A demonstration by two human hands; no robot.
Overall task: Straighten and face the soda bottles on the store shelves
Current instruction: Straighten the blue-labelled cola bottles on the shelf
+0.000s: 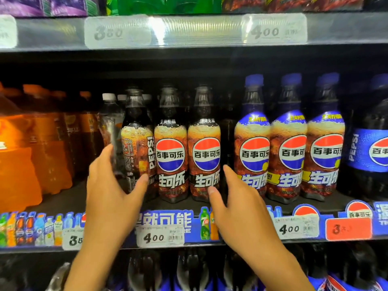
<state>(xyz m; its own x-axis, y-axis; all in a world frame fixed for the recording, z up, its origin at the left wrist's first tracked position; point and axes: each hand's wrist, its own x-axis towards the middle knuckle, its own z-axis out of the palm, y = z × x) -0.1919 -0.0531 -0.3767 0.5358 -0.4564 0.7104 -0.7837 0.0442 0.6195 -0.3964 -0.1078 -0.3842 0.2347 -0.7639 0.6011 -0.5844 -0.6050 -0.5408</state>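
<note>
Three black-capped Pepsi bottles stand at the front of the middle shelf. The leftmost one (137, 148) is turned sideways, its logo facing right. My left hand (111, 185) curls round its lower part, thumb on the front and fingers behind on the left. The middle bottle (170, 148) and the right one (204, 148) face forward. My right hand (233, 202) is spread, with its thumb at the base of the right bottle and its forefinger up along that bottle's right side. Three blue-capped Pepsi bottles (288, 143) stand facing forward further right.
Orange soda bottles (42, 143) fill the shelf's left end and a clear bottle (109, 122) stands behind my left hand. A large blue Pepsi bottle (369, 148) is at the far right. Price tags line the shelf edge (159, 236). More bottles stand on the shelf below.
</note>
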